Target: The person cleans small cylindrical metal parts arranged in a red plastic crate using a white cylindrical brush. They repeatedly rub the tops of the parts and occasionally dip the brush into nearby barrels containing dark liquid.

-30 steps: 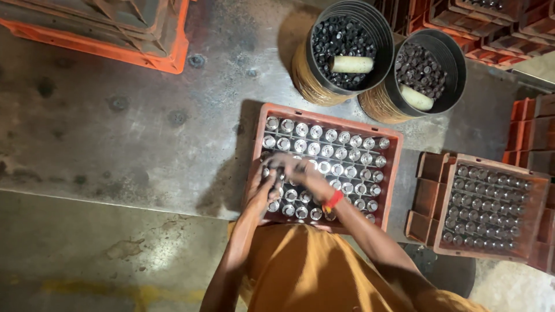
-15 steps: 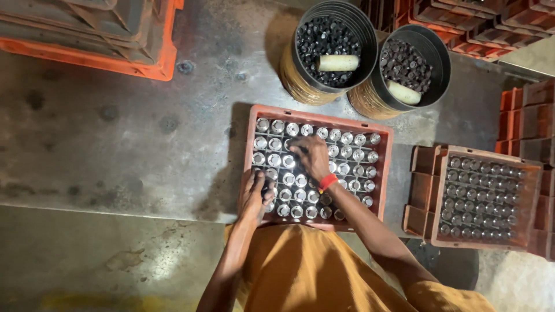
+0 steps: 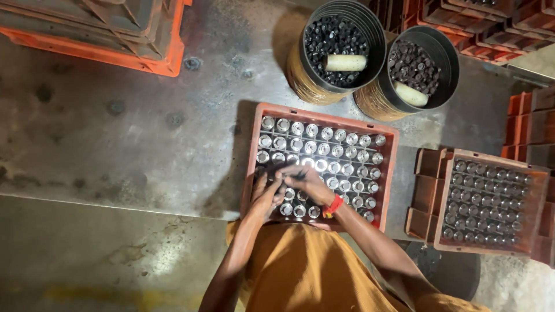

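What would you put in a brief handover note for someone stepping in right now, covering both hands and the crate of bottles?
Left hand: resting on bottle tops at the near left of the red crate; a grip cannot be confirmed.
Right hand: over the same spot, fingers pinched on something small and dark, too small to identify.
Things: the crate is full of upright bottles; two buckets of dark caps stand beyond it; a second filled crate sits to the right.
Done and left: the tops look shiny and uncapped; the hands are at the near left rows.

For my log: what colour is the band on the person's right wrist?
Red, on the right hand's wristband; head view.
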Tool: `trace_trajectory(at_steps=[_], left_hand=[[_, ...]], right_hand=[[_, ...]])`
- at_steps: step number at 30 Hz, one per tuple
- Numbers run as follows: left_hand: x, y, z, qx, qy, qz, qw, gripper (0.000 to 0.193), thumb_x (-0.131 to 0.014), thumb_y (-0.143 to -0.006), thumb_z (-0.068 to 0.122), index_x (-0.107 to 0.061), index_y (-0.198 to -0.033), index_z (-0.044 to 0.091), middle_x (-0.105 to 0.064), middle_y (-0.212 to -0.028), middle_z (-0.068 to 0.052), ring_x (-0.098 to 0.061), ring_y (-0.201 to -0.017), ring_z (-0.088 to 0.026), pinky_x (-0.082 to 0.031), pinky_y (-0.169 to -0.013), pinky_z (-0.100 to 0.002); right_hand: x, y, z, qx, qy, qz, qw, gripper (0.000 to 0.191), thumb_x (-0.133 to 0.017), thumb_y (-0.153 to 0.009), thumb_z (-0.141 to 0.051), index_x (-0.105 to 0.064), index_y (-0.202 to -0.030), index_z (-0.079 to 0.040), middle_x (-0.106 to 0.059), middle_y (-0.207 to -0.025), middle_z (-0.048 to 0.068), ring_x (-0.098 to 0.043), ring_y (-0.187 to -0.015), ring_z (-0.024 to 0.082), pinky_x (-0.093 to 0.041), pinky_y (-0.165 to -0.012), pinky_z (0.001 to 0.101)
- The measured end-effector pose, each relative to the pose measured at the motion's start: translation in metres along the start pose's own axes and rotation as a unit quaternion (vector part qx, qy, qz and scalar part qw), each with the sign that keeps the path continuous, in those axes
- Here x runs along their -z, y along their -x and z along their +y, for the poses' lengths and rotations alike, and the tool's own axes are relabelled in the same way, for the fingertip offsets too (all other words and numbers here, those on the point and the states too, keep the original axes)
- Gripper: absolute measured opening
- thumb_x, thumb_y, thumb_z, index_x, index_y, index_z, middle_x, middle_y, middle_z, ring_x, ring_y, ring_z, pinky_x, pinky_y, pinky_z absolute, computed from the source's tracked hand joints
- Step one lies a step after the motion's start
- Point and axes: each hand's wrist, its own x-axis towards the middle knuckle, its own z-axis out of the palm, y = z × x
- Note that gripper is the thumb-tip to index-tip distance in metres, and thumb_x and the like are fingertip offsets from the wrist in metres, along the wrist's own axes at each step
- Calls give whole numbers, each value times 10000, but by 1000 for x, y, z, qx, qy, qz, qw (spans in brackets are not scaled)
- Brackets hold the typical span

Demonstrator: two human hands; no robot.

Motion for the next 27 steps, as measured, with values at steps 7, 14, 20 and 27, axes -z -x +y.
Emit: trace_trajectory(at_steps=[7, 14, 20, 27], left_hand=[[25, -13, -13, -24, 148, -56, 987, 290, -575, -971, 6, -604, -1259, -11, -724, -1104, -152, -548, -717, -125, -453, -613, -248], [20, -9, -16, -90, 144, -41, 985, 126, -553, -1057, 112, -548, -1180, 87, -723, -1057, -229, -476, -590, -134, -399, -515, -239], [8, 5, -1, -82, 64, -31, 994, 309, -599, -1096, 229, -630, -1295, -6, -640, -889, -63, -484, -597, -73, -376, -505, -208], [-1, 9, -14, -59, -48, 33, 997, 412, -685, -967, 289, -565, -1315, 103, -596, -828, -11, -440, -530, -47, -308, -434, -193]], right_hand=[[37, -48, -32, 212, 362, 309, 854, 177, -818, -896, -171, -786, -1046, -84, -786, -1052, 115, -732, -950, 229, -571, -840, 381], [32, -77, -57, 109, 395, 346, 844, 181, -811, -868, -211, -789, -976, -68, -787, -895, 141, -724, -695, 248, -557, -692, 375], [25, -41, -28, 105, 242, 316, 911, 283, -699, -980, -286, -748, -1147, -62, -779, -986, 75, -672, -801, 121, -551, -740, 327], [-10, 31, 15, 15, 85, 94, 992, 268, -737, -942, -240, -764, -1116, -38, -756, -1044, 53, -656, -936, 108, -546, -846, 282]])
